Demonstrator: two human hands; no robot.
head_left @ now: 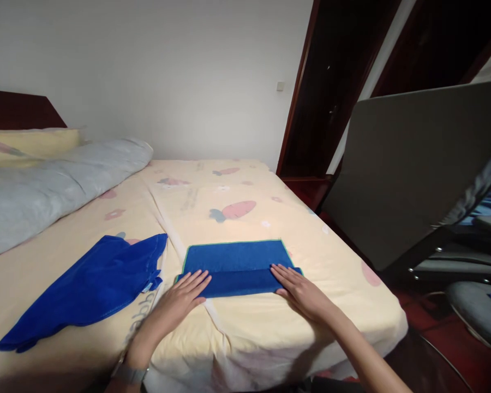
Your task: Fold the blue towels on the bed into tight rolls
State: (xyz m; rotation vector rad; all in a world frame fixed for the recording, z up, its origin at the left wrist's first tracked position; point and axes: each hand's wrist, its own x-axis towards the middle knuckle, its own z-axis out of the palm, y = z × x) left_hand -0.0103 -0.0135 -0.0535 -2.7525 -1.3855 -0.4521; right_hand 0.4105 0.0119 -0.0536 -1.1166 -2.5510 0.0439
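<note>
Because the bed (pixel 237 327) offers a broad flat base, everything here is laid out on its cream sheet printed with carrots. A grey duvet (pixel 57 180) is bunched along the bed's far left side, beside a yellow pillow (pixel 28 143), which keeps the near end free. Left of the folded blue towel (pixel 235 267), a second blue cloth (pixel 90 286) lies loose and rumpled. The folded blue towel sits near the bed's front edge, its near strip doubled over the rest. The left hand (pixel 182 297) lies flat on the towel's left end, the right hand (pixel 298 289) on its right end; neither grip closes on anything, fingers extended and pressing down, apparently to hold the fold flat.
</note>
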